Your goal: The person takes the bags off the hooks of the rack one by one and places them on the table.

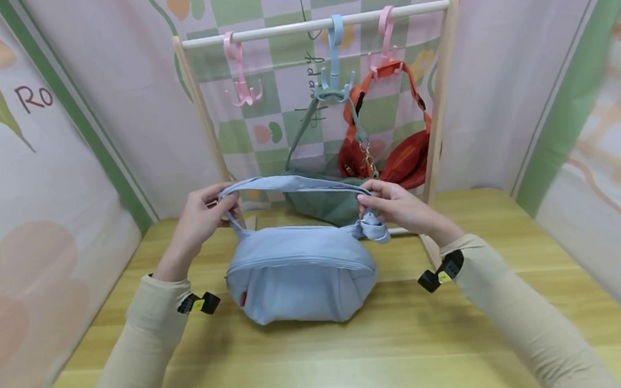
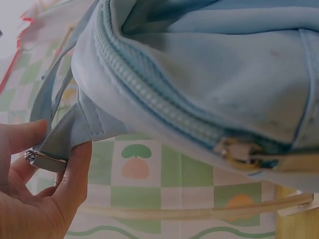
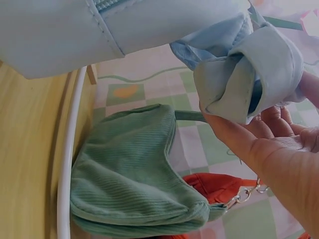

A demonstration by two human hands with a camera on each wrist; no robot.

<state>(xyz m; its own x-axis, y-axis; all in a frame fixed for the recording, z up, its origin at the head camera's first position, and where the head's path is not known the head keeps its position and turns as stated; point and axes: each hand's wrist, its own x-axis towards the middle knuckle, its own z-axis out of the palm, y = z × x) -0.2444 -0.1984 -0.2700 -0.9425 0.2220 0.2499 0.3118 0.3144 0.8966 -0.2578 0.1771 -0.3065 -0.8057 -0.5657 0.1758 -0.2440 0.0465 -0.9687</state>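
A light blue shoulder bag (image 1: pixel 303 287) hangs upright low over the wooden table, its strap (image 1: pixel 293 183) stretched between both hands. My left hand (image 1: pixel 201 213) pinches the strap's left end; in the left wrist view, thumb and fingers hold it by a metal buckle (image 2: pixel 47 160). At the other end my right hand (image 1: pixel 394 202) grips the strap just above a knotted bow (image 1: pixel 374 228). That knot (image 3: pixel 249 79) hides part of the fingers in the right wrist view. A zipper (image 2: pixel 149 99) curves along the bag's upper edge.
Behind the bag stands a rack with a white rail (image 1: pixel 285 30). From it hang a pink hook (image 1: pixel 241 70), a blue hook (image 1: pixel 335 62) with a green corduroy bag (image 3: pixel 139 174), and another pink hook (image 1: pixel 385 33) with a red bag (image 1: pixel 407 161). Patterned curtains surround the table (image 1: pixel 304 373).
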